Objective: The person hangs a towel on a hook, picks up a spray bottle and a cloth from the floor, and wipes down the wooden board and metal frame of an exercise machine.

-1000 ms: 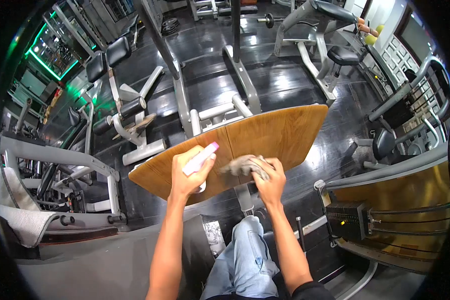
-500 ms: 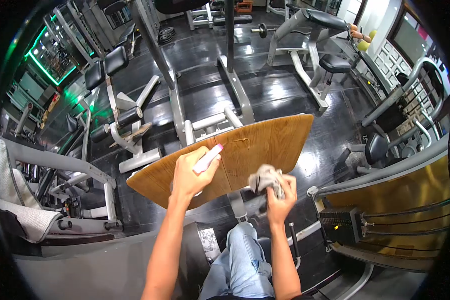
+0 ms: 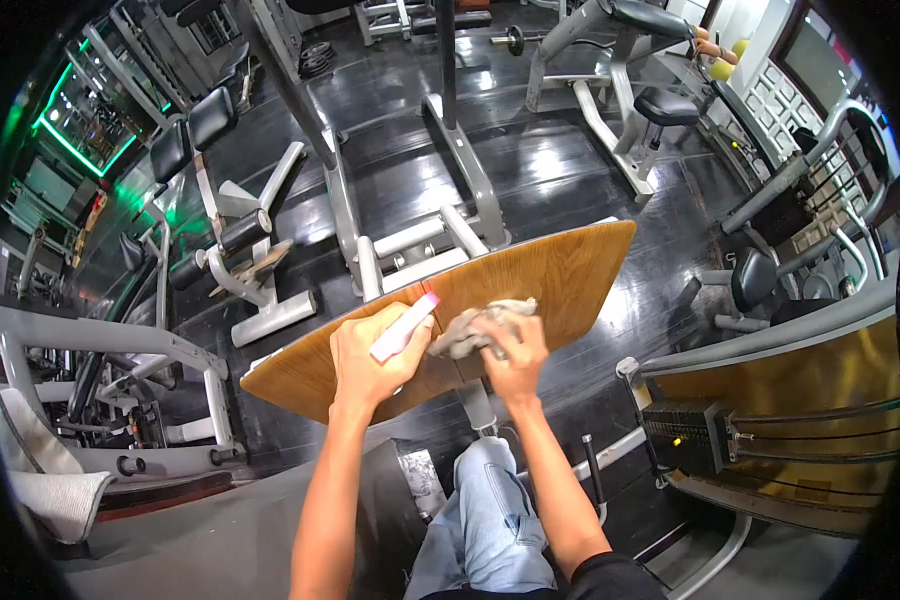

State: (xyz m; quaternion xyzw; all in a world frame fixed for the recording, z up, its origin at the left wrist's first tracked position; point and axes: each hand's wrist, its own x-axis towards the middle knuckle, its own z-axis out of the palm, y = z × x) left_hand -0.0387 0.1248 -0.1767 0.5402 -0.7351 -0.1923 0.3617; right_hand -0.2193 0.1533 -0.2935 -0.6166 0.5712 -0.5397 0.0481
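Left hand (image 3: 366, 358): fingers wrapped round pink-tipped white spray bottle (image 3: 402, 330) | right hand (image 3: 517, 362): fingers gripping grey cloth (image 3: 458, 336), bottle's 3 o'clock | both over wood-grain board (image 3: 575, 272)

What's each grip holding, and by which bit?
Left grip: a white thing, maybe a sprayer, held behind its pink tip. Right grip: a grey cloth, held by its bunched middle.

We see the cloth (image 3: 458, 338) only blurred. The left hand (image 3: 366, 358) hides from us part of the pink-tipped object (image 3: 402, 330).
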